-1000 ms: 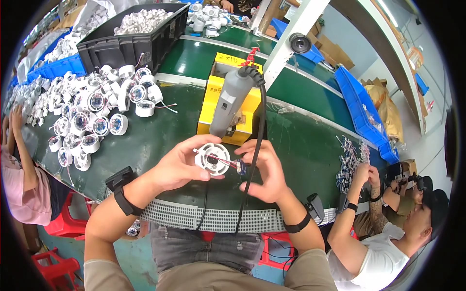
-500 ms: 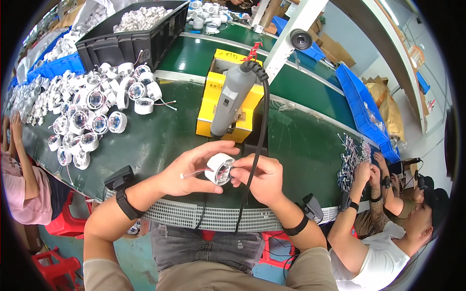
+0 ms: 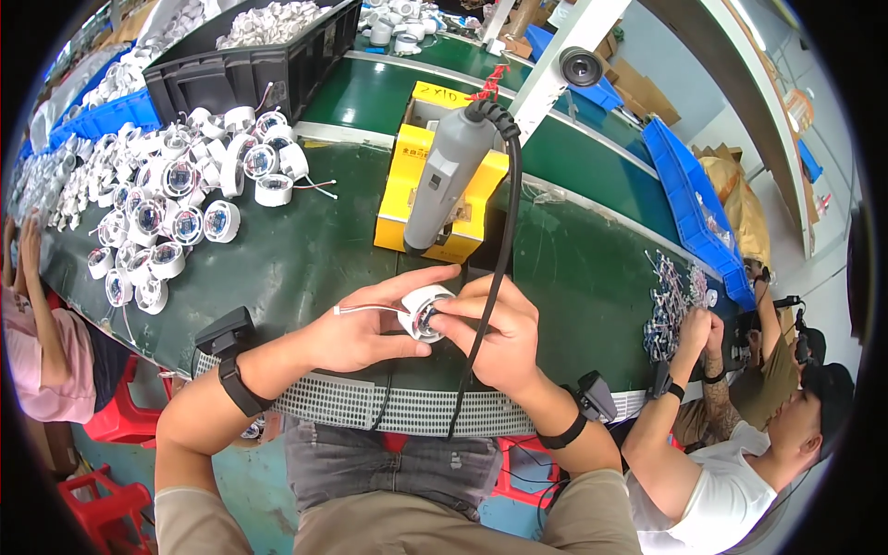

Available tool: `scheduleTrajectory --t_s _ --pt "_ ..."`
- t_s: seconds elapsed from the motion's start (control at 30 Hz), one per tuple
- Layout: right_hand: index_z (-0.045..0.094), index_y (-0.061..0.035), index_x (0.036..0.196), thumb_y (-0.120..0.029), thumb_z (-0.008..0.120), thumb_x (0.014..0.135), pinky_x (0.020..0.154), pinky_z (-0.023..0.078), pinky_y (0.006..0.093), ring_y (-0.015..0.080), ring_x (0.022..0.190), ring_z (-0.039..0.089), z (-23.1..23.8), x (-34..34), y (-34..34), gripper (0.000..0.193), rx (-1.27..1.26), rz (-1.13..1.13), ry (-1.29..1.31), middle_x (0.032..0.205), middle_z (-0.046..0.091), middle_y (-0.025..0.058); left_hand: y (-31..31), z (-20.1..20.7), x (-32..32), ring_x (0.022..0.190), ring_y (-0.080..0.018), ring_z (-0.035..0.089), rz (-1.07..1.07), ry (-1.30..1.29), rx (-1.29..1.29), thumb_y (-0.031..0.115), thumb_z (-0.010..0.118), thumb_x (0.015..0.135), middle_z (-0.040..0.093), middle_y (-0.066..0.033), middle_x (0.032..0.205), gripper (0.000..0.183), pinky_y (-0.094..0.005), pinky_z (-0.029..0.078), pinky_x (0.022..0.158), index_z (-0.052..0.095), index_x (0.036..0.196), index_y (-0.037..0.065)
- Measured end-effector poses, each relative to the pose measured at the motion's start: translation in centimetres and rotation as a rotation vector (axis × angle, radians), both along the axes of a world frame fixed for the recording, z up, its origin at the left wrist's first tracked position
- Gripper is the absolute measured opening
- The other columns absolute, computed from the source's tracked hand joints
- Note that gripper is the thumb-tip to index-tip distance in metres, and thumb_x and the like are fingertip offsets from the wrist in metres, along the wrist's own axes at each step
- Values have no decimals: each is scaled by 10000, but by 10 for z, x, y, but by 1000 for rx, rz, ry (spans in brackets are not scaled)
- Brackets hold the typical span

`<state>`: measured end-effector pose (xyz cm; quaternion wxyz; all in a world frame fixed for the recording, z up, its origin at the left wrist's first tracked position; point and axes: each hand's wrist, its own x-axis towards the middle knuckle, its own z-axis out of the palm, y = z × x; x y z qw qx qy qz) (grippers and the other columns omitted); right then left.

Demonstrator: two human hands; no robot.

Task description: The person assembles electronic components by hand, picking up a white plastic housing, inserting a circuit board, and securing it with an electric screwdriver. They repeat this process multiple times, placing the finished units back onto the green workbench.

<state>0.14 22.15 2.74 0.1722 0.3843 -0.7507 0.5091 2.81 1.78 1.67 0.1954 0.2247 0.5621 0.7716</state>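
My left hand (image 3: 365, 326) is curled around a white round plastic housing (image 3: 422, 300), its open side turned to the right. A thin lead (image 3: 363, 308) with a small white plug runs out of the housing across my left fingers. At the opening, the thumb and fingers of my right hand (image 3: 502, 333) pinch a small dark-blue circuit board (image 3: 426, 320), partly hidden by the fingertips and the rim. A black cable (image 3: 498, 277) hangs down in front of my right hand. Beyond my hands, a grey electric screwdriver (image 3: 448, 176) hangs over a yellow box (image 3: 404, 199).
At left lie many white housings (image 3: 180, 178) with boards, beside a black crate (image 3: 250, 74) of white parts. A co-worker's hands (image 3: 700, 328) are by a pile of wired parts (image 3: 668, 305) at right. A blue bin (image 3: 689, 203) stands behind; a grey slotted strip (image 3: 324, 400) edges the table.
The housing has tilted in my left hand, and the blue board now shows in its opening. My right fingers have shifted over that opening. The lead now points straighter to the left.
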Motion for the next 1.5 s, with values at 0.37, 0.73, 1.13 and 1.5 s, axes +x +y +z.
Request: scheduleTrajectory --t_s 0.37,0.73,1.13,1.5 --pt "633 9 1044 -52 793 743 800 518 309 183 887 650 -2 -4 2 347 120 -24 -212 959 676 108 4 -12 2 1406 -199 301 28 225 -145 -72 583 890 193 -105 1585 896 -360 318 1134 15 1559 111" --pt "721 -23 956 -38 730 787 758 528 311 216 864 671 8 -23 -2 170 266 95 -91 957 701 132 1 -10 -5 956 -153 636 215 -49 -227 36 630 918 647 -98 1086 449 -287 597 772 497 1342 -28" --pt "330 25 1392 -59 618 873 744 539 328 172 757 637 32 -58 -75 600 -615 -37 -120 837 620 96 -27 -13 -27 857 -218 683 393 -414 -140 66 562 943 652 -140 1017 293 -328 627 697 558 1211 -52" --pt "279 -29 1412 -134 396 980 477 436 302 150 478 473 49 -83 -89 460 -694 -86 -125 610 485 72 -33 -10 -26 841 -210 679 317 -380 -306 86 507 969 636 -151 1022 299 -308 622 723 536 1223 -68"
